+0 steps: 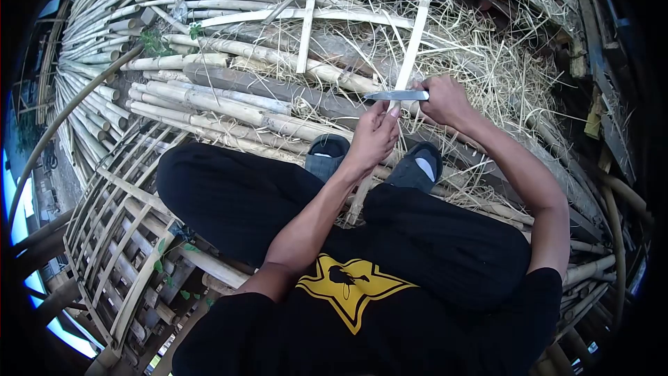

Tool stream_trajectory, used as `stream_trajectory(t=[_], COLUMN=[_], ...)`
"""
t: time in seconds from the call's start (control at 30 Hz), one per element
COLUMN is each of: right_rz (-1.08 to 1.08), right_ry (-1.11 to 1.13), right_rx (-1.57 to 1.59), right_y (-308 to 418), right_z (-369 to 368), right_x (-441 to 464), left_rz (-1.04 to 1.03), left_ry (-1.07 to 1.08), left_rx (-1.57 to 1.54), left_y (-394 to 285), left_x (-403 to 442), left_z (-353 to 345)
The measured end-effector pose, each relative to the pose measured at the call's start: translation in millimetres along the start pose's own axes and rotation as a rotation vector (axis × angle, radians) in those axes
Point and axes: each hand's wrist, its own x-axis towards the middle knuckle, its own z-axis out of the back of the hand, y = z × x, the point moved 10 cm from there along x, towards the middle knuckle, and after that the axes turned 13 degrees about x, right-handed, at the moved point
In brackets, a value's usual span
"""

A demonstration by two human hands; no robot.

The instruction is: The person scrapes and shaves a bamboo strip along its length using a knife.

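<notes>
A pale split bamboo strip (416, 35) runs lengthwise away from me, its near end showing between my shoes. My left hand (374, 138) is closed around this strip, just below the blade. In my right hand (447, 101) is a knife (395, 96), gripped by its handle, which my fingers hide. Its metal blade points left and lies across the strip, close above my left fingertips. Whether the edge is biting into the bamboo I cannot tell.
Thin shavings (487, 63) cover the ground ahead and to the right. Several bamboo poles (229, 108) lie in front, with another flat strip (307, 28) across them. At left stands a bamboo lattice (129, 226). My shoes (415, 167) rest close to the work.
</notes>
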Motion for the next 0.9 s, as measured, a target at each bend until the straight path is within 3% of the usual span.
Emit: stream_trajectory(t=[0.03, 0.13, 0.17, 0.4, 0.43, 0.53, 0.57, 0.6, 0.63, 0.73, 0.83, 0.9], right_rz=[0.113, 0.056, 0.170, 0.199, 0.092, 0.141, -0.303, -0.341, -0.246, -0.208, -0.328, -0.469], right_ry=[-0.045, -0.085, -0.066, -0.159, -0.134, -0.160, -0.189, -0.268, -0.385, -0.496, -0.247, 0.015], right_rx=[-0.068, -0.109, -0.143, -0.229, -0.239, -0.268, -0.069, -0.136, -0.225, -0.231, 0.057, 0.507], right_y=[6, 0, 8, 3, 1, 0, -48, -78, -83, -75, -99, -105], right_z=[6, 12, 12, 38, 42, 45, 66, 106, 141, 156, 102, 55], right_x=[1, 12, 14, 26, 28, 32, 39, 43, 36, 29, 34, 27], left_rz=[0.004, 0.023, 0.039, 0.000, 0.001, -0.009, 0.042, 0.079, 0.085, 0.052, 0.087, 0.094], left_ry=[0.001, 0.011, -0.011, -0.006, -0.018, -0.023, 0.002, 0.029, 0.108, 0.140, 0.090, 0.068], left_rx=[-0.006, -0.049, -0.047, -0.054, -0.042, -0.050, -0.072, -0.092, -0.032, -0.049, 0.012, 0.033], left_y=[2, -1, 0, -22, -24, -26, -20, -16, -10, -21, -13, -7], left_x=[-1, 1, 0, 5, 7, 1, -10, -17, -23, -19, -12, -11], left_z=[-1, 2, 4, 1, 2, -3, -8, -13, -21, -29, -13, -5])
